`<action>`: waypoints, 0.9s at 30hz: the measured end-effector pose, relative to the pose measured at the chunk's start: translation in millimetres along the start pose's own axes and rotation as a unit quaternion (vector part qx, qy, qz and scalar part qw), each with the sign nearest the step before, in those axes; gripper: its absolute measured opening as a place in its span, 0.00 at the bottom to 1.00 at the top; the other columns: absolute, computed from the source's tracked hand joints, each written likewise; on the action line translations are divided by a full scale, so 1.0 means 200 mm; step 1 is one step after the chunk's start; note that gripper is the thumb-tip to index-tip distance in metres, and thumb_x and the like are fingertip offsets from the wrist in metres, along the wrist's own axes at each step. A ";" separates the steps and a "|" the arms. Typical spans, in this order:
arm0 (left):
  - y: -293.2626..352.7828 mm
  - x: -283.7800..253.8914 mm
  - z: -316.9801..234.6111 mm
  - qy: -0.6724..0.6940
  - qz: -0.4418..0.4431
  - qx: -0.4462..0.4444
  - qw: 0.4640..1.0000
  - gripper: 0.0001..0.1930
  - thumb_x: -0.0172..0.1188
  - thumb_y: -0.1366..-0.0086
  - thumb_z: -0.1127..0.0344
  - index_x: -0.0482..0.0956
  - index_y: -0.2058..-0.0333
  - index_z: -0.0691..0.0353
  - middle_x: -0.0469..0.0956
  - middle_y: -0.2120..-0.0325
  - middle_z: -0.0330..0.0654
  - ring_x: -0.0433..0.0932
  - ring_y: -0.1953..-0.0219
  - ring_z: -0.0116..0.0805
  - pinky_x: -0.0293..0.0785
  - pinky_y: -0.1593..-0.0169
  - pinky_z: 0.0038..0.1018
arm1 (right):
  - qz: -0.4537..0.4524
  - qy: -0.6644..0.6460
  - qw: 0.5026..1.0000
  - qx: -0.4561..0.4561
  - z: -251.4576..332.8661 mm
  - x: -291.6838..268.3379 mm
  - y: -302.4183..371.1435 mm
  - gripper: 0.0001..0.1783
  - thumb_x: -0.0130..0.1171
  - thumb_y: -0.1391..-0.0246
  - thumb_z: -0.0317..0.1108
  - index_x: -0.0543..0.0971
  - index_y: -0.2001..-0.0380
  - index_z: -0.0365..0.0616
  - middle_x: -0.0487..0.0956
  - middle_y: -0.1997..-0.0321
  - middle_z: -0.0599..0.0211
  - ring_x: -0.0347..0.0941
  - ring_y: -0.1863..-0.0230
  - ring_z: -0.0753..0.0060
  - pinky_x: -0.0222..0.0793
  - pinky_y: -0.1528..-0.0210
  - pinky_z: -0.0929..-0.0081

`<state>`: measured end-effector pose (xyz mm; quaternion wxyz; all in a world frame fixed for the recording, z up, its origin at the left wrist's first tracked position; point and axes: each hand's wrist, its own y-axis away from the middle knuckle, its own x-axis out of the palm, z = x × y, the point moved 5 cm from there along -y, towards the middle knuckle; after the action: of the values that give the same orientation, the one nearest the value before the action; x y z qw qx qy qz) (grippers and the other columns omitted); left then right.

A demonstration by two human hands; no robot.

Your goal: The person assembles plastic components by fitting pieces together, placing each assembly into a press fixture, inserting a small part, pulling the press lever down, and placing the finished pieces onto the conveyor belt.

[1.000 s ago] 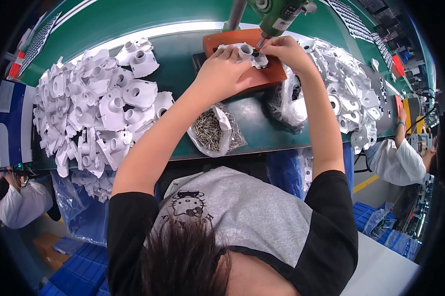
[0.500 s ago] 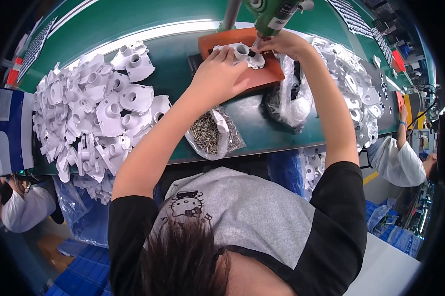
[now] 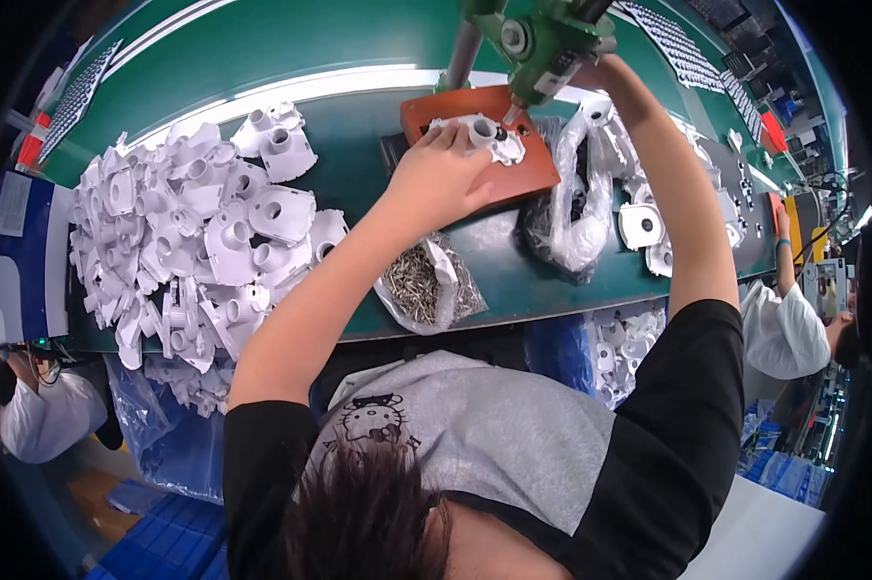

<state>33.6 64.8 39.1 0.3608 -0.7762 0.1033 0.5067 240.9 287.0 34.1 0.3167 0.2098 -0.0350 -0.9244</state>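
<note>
On the bench (image 3: 354, 116), a heap of parts (image 3: 185, 217) lies at the left and another heap (image 3: 639, 224) at the right. Between them sits a block (image 3: 528, 179) with one part (image 3: 508, 150) on top. A machine (image 3: 552, 48) overhangs the block's far side, its post (image 3: 463, 55) standing behind. Before the block, near the front edge (image 3: 494, 323), lies a bag of screws (image 3: 446, 290); just right of the block lies another bag (image 3: 587, 227). More parts (image 3: 199, 385) lie below the front edge, left and right.

Blue crates (image 3: 165, 543) beside brown cardboard (image 3: 110, 520)
</note>
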 end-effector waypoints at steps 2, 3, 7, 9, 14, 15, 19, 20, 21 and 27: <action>0.05 -0.02 0.05 -0.003 0.022 -0.024 0.999 0.17 0.58 0.45 0.54 0.73 0.63 0.60 0.68 0.50 0.60 0.67 0.45 0.54 0.65 0.44 0.40 | 0.016 -0.026 0.998 -0.052 0.16 -0.01 -0.15 0.11 0.57 0.49 0.37 0.79 0.73 0.39 0.77 0.73 0.69 0.70 0.74 0.78 0.71 0.64 0.76; -0.08 0.03 -0.10 0.036 0.021 0.028 0.999 0.16 0.58 0.45 0.55 0.74 0.62 0.59 0.68 0.50 0.60 0.67 0.45 0.54 0.65 0.44 0.41 | -0.048 -0.036 0.996 -0.068 0.22 -0.53 -0.23 0.11 0.57 0.49 0.37 0.78 0.73 0.39 0.77 0.73 0.68 0.70 0.73 0.77 0.70 0.62 0.75; 0.01 0.01 0.00 0.002 0.013 -0.012 1.000 0.16 0.58 0.45 0.55 0.74 0.63 0.59 0.68 0.50 0.59 0.67 0.45 0.53 0.65 0.44 0.40 | -0.034 -0.154 0.963 -0.219 0.39 -0.46 -0.26 0.09 0.55 0.49 0.36 0.77 0.73 0.40 0.76 0.74 0.67 0.69 0.72 0.73 0.65 0.56 0.68; 0.02 0.00 0.01 -0.013 0.026 -0.013 1.000 0.16 0.58 0.44 0.55 0.74 0.62 0.59 0.69 0.50 0.58 0.67 0.45 0.52 0.66 0.44 0.40 | -0.045 -0.214 0.933 -0.286 0.43 -0.48 -0.05 0.09 0.55 0.50 0.35 0.77 0.74 0.40 0.75 0.74 0.66 0.69 0.72 0.71 0.63 0.52 0.64; 0.01 -0.02 0.01 -0.006 0.044 -0.010 0.999 0.16 0.58 0.44 0.55 0.74 0.62 0.58 0.70 0.51 0.57 0.68 0.46 0.52 0.65 0.44 0.39 | -0.091 -0.332 0.830 -0.438 0.47 -0.68 0.72 0.07 0.53 0.50 0.34 0.76 0.75 0.41 0.74 0.75 0.64 0.69 0.71 0.65 0.58 0.44 0.56; -0.04 -0.01 -0.03 0.004 0.045 0.012 0.999 0.16 0.57 0.44 0.54 0.75 0.61 0.58 0.71 0.52 0.59 0.68 0.46 0.53 0.65 0.43 0.39 | -0.113 -0.338 0.811 -0.463 0.49 -0.77 0.99 0.07 0.53 0.50 0.33 0.75 0.75 0.42 0.74 0.75 0.63 0.69 0.71 0.64 0.57 0.42 0.54; -0.05 -0.01 0.01 -0.006 0.078 0.017 0.997 0.16 0.57 0.44 0.55 0.75 0.61 0.59 0.71 0.52 0.59 0.69 0.47 0.53 0.66 0.45 0.39 | -0.139 -0.396 0.727 -0.544 0.61 0.19 1.48 0.06 0.52 0.51 0.33 0.75 0.75 0.42 0.73 0.76 0.62 0.69 0.70 0.61 0.53 0.37 0.49; -0.06 -0.03 -0.02 -0.013 0.088 0.013 0.996 0.16 0.57 0.44 0.55 0.74 0.62 0.59 0.71 0.52 0.56 0.70 0.49 0.51 0.68 0.48 0.38 | -0.253 -0.306 0.764 -0.509 0.43 0.38 1.54 0.10 0.48 0.56 0.36 0.66 0.84 0.46 0.70 0.78 0.61 0.65 0.70 0.60 0.49 0.37 0.52; -0.03 -0.05 0.00 -0.024 0.096 -0.006 0.995 0.16 0.57 0.44 0.55 0.73 0.63 0.60 0.71 0.51 0.52 0.71 0.50 0.49 0.71 0.51 0.38 | -0.350 -0.220 0.785 -0.460 0.20 0.41 1.53 0.16 0.45 0.60 0.40 0.58 0.94 0.49 0.66 0.80 0.59 0.62 0.71 0.58 0.44 0.37 0.56; -0.04 -0.05 0.02 0.021 0.138 -0.072 0.988 0.21 0.59 0.45 0.56 0.69 0.57 0.61 0.74 0.58 0.50 0.75 0.58 0.50 0.73 0.57 0.39 | -0.361 -0.113 0.737 -0.560 0.40 0.46 1.44 0.20 0.38 0.52 0.45 0.59 0.92 0.48 0.69 0.78 0.60 0.64 0.69 0.62 0.51 0.43 0.55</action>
<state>31.0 70.7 50.4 0.2280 -0.7888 0.1803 0.5416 307.1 -3.8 130.1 0.0134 -0.1148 0.5318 -0.8389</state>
